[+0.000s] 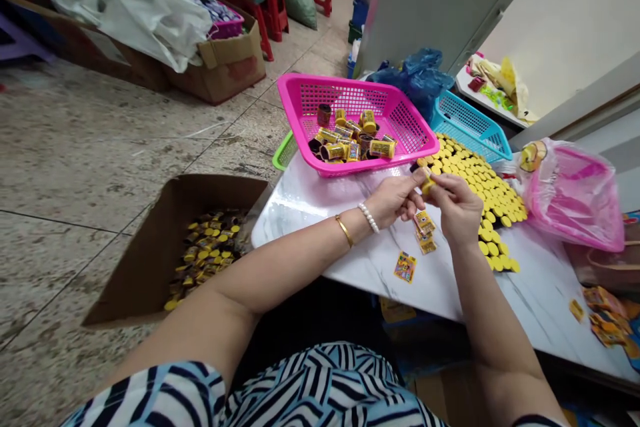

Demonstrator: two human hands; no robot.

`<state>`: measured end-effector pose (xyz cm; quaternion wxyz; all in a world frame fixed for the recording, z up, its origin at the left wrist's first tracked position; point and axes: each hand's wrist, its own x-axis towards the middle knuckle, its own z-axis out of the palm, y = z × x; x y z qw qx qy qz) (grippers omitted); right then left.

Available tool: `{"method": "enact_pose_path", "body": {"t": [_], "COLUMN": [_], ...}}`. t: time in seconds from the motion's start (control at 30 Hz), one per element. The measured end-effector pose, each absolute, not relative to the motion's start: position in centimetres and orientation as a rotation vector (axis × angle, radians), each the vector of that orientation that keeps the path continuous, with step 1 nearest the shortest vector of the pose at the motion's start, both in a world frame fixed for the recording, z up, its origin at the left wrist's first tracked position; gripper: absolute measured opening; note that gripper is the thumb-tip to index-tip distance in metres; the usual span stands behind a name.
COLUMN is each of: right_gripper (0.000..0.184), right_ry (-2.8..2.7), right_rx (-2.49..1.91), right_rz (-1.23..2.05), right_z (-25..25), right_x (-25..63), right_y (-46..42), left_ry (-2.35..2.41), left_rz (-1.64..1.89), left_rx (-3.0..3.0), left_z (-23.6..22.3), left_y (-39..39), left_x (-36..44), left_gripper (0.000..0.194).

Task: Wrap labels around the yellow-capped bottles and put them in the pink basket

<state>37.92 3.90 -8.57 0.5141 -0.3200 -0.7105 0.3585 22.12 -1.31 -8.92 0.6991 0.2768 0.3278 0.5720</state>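
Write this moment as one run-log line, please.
left hand and right hand: together on small yellow piece | pink basket: holds labelled containers | cardboard box: beside table

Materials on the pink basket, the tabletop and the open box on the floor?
Pink basket: glossy molded plastic, going by the even color and grid of holes.
Tabletop: smooth, shiny, white with grey veins; marble-look, could be laminate or stone.
Open box: likely corrugated cardboard, matte brown with thin, folded-up walls.
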Motion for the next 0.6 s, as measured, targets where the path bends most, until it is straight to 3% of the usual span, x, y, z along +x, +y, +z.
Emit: {"method": "enact_pose_path", "body": {"t": [0.1, 0.23, 0.3, 0.43, 0.6], "right_gripper": [0.035, 0.075, 0.072, 0.038, 0.036], "right_ry": [-1.876, -2.271, -2.406, -2.648, -2.726], "right_rx": [-0.807, -0.797, -0.785, -0.930, -1.108], "right_rz": [0.668, 0.207, 0.064, 0.212, 0.229], "right_z": [-6.9, -5.0, -4.8, -5.4, -5.4], "right_x": [35.1, 32.1, 30.4, 25.4, 21.6], "right_y": [6.7, 7.3, 7.4, 10.1, 15.0], "left_ry": [0.864, 1.025, 1.041, 1.085, 1.151], "left_rz": [1.431, 1.214, 1.154, 1.095, 1.090], "left_rx": [0.577, 0.668, 0.726, 0.765, 0.813], "left_z": [-9.5, -11.6, -12.5, -13.0, -12.5], "left_y": [-0.8, -0.7, -0.7, -1.0, -0.5], "left_x": [22.4, 23.7, 24.4, 24.7, 23.5], "left_gripper": [0.041, 0.038, 0.032, 0.021, 0.016]}}
